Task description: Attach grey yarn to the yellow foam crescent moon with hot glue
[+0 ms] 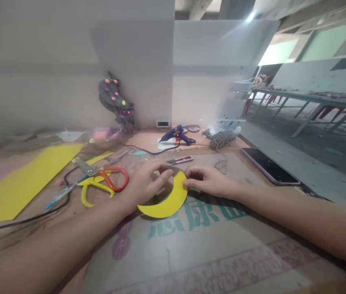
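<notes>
A yellow crescent-shaped cut-out [169, 201] lies on the printed cardboard sheet [203, 241] in the middle of the view. My left hand [146, 182] rests on its upper left part, fingers curled and pinching near the top tip, where a thin grey strip [171, 169] runs. My right hand [209, 180] pinches the crescent's right edge between thumb and fingers. Both forearms reach in from the bottom corners.
Scissors with orange and yellow handles [103, 184] lie left of my left hand, beside a yellow sheet [22, 181]. A blue glue gun [177, 136], a twine bundle [222, 139], a small cutter [180, 160] and a phone [269, 165] lie beyond. A black cable [47, 210] crosses the left.
</notes>
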Available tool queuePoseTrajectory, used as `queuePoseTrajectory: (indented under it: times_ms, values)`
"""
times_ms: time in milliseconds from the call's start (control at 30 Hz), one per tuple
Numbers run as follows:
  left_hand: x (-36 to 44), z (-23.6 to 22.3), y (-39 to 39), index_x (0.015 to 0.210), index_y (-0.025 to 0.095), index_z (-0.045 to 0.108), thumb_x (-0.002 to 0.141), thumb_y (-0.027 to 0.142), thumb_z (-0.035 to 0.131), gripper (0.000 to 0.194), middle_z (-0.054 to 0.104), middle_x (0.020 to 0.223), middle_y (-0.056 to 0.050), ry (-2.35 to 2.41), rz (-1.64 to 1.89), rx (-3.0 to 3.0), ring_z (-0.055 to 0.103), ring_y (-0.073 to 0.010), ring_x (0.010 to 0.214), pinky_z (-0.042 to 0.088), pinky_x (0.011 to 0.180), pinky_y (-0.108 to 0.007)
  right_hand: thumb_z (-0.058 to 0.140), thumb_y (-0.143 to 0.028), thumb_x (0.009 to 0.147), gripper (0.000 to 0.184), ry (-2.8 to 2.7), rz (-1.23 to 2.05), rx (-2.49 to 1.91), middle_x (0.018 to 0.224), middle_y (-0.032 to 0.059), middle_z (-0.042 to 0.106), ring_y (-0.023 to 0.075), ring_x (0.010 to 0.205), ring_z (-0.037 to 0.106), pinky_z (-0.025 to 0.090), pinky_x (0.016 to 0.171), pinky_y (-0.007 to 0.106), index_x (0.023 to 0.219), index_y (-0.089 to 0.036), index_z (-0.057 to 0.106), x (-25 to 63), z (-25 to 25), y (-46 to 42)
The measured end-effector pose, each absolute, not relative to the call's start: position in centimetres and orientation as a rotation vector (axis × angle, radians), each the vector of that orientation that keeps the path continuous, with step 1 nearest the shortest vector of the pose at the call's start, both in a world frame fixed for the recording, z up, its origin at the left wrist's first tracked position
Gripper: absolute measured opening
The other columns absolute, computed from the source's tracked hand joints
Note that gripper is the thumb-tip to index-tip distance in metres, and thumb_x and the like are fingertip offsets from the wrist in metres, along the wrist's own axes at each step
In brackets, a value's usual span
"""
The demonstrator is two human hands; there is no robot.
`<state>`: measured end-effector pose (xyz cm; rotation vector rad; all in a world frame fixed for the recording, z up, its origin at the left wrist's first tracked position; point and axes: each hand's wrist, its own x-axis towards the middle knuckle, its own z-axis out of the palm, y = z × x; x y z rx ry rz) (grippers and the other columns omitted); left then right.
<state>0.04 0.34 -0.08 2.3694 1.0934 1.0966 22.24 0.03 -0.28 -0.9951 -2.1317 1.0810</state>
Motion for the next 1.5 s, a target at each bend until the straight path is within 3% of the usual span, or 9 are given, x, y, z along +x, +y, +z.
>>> queuePoseTrajectory:
  times_ms: [100,267,367,533,700,967,1233,1500]
  values:
    - [-0.1,-0.1,0.8,0.094,0.018,0.062,0.091,0.04,0.048,0.026,0.066,0.089,-0.004,1.128,1.138,2.131,0.06,-0.0184,0.086,0.048,0.08,-0.031,0.055,-0.031,0.088,0.015,-2.028,1.058,-0.983,0.076,-0.0005,0.059,0.0116,0.068,0.056,0.047,0.061,0.023,0.08,-0.018,0.056,22.2,-0.1,-0.1]
    - [-0.9,-0.6,2.0,0.102,0.019,0.058,0.098,0.045,0.028,0.04,0.059,0.091,-0.004,1.225,1.395,1.752,0.056,-0.016,0.088,0.047,0.082,-0.028,0.054,-0.028,0.087,0.01,-1.883,0.666,-1.023,0.075,-0.0007,0.058,0.0116,0.066,0.055,0.045,0.061,0.024,0.084,-0.019,0.053,22.4,0.1,-0.3]
    - [-1.2,-0.7,1.9,0.09,0.02,0.056,0.098,0.043,0.032,0.034,0.055,0.082,-0.001,1.343,1.451,1.882,0.053,-0.0153,0.083,0.043,0.08,-0.027,0.055,-0.022,0.084,0.004,-1.872,0.414,-1.004,0.069,-0.0021,0.056,0.0109,0.061,0.052,0.043,0.058,0.023,0.083,-0.019,0.054,22.6,0.0,-0.6]
    - [-0.7,-0.2,0.2,0.074,0.018,0.052,0.096,0.039,0.037,0.034,0.054,0.074,-0.001,0.986,1.09,2.364,0.051,-0.0154,0.074,0.039,0.07,-0.027,0.055,-0.018,0.083,0.005,-1.926,0.164,-0.928,0.072,-0.0008,0.062,0.0118,0.062,0.056,0.045,0.057,0.023,0.088,-0.02,0.057,22.8,-0.3,-0.8]
    - [-0.4,0.0,-0.3,0.074,0.017,0.056,0.093,0.036,0.046,0.028,0.055,0.072,-0.001,0.895,1.052,2.583,0.049,-0.0155,0.071,0.036,0.072,-0.029,0.053,-0.013,0.081,0.011,-2.07,-0.022,-0.85,0.074,0.0007,0.065,0.0132,0.061,0.056,0.045,0.058,0.025,0.088,-0.021,0.058,23.1,-0.3,-0.7]
    - [-0.4,-0.2,-0.2,0.083,0.017,0.061,0.098,0.029,0.035,0.033,0.063,0.084,-0.003,0.803,0.925,2.5,0.055,-0.0158,0.082,0.038,0.077,-0.028,0.056,-0.011,0.084,0.013,-2.272,-0.396,-0.59,0.076,0.0003,0.067,0.0144,0.069,0.058,0.042,0.067,0.028,0.094,-0.02,0.058,23.4,-1.2,0.1]
    - [-0.2,-0.2,0.1,0.062,0.016,0.052,0.096,0.042,0.037,0.045,0.053,0.063,0.001,0.86,0.805,2.295,0.051,-0.0126,0.063,0.037,0.062,-0.024,0.053,-0.006,0.084,0.017,-2.319,-0.501,-0.478,0.069,-0.0007,0.063,0.0129,0.063,0.054,0.038,0.064,0.027,0.095,-0.018,0.055,23.5,-0.3,-0.2]
    - [-0.1,-0.2,0.1,0.074,0.016,0.059,0.095,0.04,0.039,0.039,0.055,0.069,0.001,0.927,0.755,2.201,0.052,-0.0128,0.066,0.038,0.062,-0.023,0.049,-0.009,0.089,0.02,-2.407,-0.697,-0.481,0.075,0.0014,0.068,0.0152,0.066,0.055,0.036,0.068,0.031,0.106,-0.016,0.057,23.8,-0.1,-0.4]
